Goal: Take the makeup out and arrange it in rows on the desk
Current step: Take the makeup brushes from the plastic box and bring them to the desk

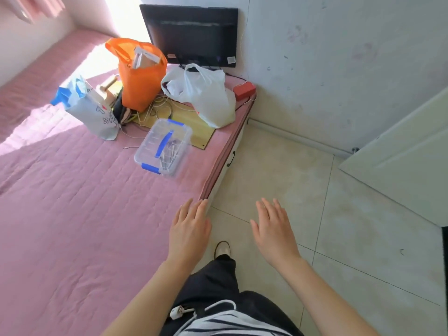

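Note:
A clear plastic box point(163, 147) with blue latches and a blue handle sits closed on the pink bed cover, several thin items showing dimly through its lid. My left hand point(189, 229) hovers flat over the bed's near corner, fingers straight, holding nothing. My right hand point(274, 229) is spread open over the tiled floor, also empty. Both hands are well short of the box.
Behind the box lie a wooden board point(194, 127), a white plastic bag point(206, 93), an orange bag point(139, 73), a white-and-blue bag point(89, 107), loose cables, a red box point(244, 89) and a dark monitor point(191, 35). A white door point(400, 151) stands at the right.

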